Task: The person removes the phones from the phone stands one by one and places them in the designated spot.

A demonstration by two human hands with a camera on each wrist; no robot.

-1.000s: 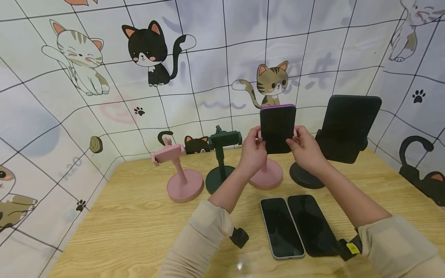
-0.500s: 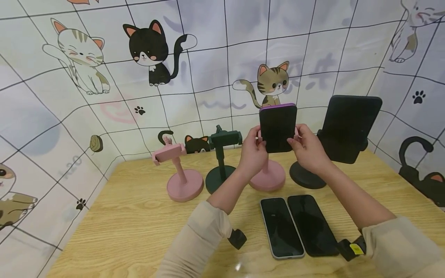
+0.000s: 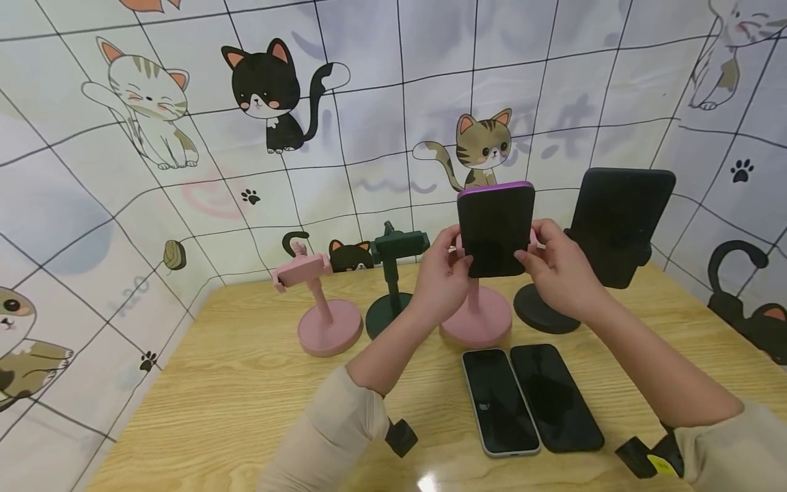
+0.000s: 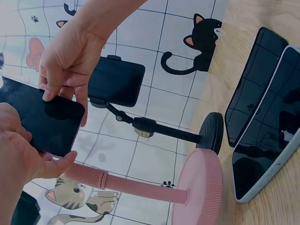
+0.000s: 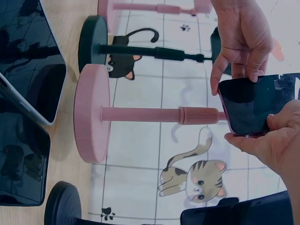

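Note:
A phone with a dark screen and a purple edge (image 3: pixel 496 229) sits upright at the head of a pink phone stand (image 3: pixel 476 321). My left hand (image 3: pixel 444 277) grips its left side, thumb on the front near the lower corner. On the opposite side my right hand (image 3: pixel 562 270) grips it the same way, thumb on the screen edge. Pink clamp ends of the stand show beside the fingers at both sides. The left wrist view shows the phone (image 4: pixel 47 117) between both hands, above the stand's pink pole (image 4: pixel 140 186). Fingers behind the phone are partly hidden.
Left of the hands stand another pink phone stand (image 3: pixel 328 328) and a dark green one (image 3: pixel 391 266). At the right a black stand (image 3: pixel 547 309) carries a large dark device (image 3: pixel 621 222). Two phones, one silver-edged (image 3: pixel 501 403) and one black (image 3: pixel 556 396), lie on the wooden table in front.
The phone and the pink stand with it have come slightly nearer, with both hands still gripping. The stand's base now lies closer to the two phones on the table.

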